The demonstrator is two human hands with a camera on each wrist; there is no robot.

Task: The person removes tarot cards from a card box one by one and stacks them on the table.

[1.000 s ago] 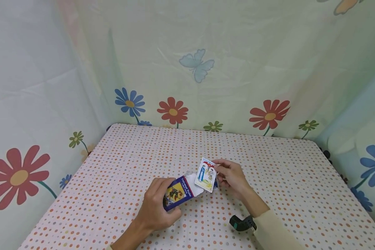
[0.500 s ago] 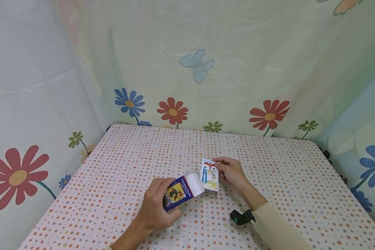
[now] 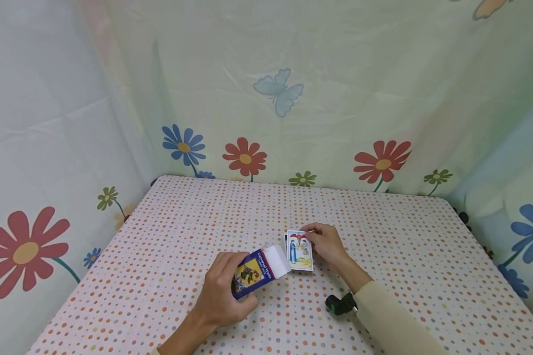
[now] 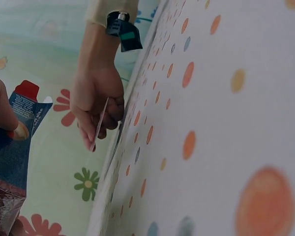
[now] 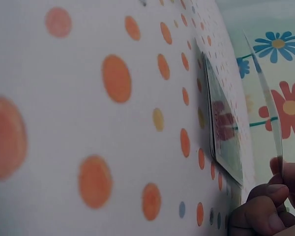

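Observation:
In the head view my left hand [image 3: 224,291] grips a purple tarot deck box [image 3: 250,273], tilted, its white flap [image 3: 277,261] open toward the right. My right hand [image 3: 328,244] pinches one tarot card [image 3: 300,250] at its upper right edge, picture side up. The right wrist view shows that card [image 5: 268,93] raised apart from a small stack of cards [image 5: 223,123] lying on the cloth. From above, the held card hides most of this stack. The left wrist view has the card [image 4: 101,123] nearly edge-on beneath my right hand's fingers. Whether cards remain inside the box cannot be seen.
A polka-dot cloth [image 3: 213,217] covers the table. Flowered curtains [image 3: 328,123] stand close behind it and at both sides. A black device [image 3: 341,304] is worn at my right wrist, just above the cloth.
The card in my right hand has moved slightly right, away from the box flap, and turned from slanted to nearly straight over the stack. My left hand and the box have stayed put.

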